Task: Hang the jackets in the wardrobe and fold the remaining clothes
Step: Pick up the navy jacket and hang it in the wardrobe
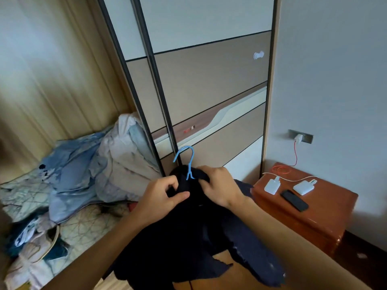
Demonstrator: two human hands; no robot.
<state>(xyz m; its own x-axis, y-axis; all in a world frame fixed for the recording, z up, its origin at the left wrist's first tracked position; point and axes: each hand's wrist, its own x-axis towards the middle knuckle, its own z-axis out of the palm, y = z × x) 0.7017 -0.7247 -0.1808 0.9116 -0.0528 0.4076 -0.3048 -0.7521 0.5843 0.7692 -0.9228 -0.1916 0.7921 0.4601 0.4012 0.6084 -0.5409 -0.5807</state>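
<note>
Black jacket [194, 237] on light-blue hanger [187, 162]; beige-and-white wardrobe [205, 80]; reddish-brown nightstand [310, 216]; pale-blue bedding [79, 170].

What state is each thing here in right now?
Jacket: draped on the hanger.
Hanger: hook free, sticking up.
Left hand: pinches the jacket.
Right hand: grips the jacket.
Wardrobe doors: shut.
Charger: plugged into the wall socket.
Phone: lying flat, screen dark.

Both bare forearms reach forward from the lower edge of the view, and the hands meet close together at the centre. The left hand [165, 194] pinches the dark jacket [188, 243] between thumb and curled fingers. The right hand [219, 186] grips it just beside, fingers curled.
</note>
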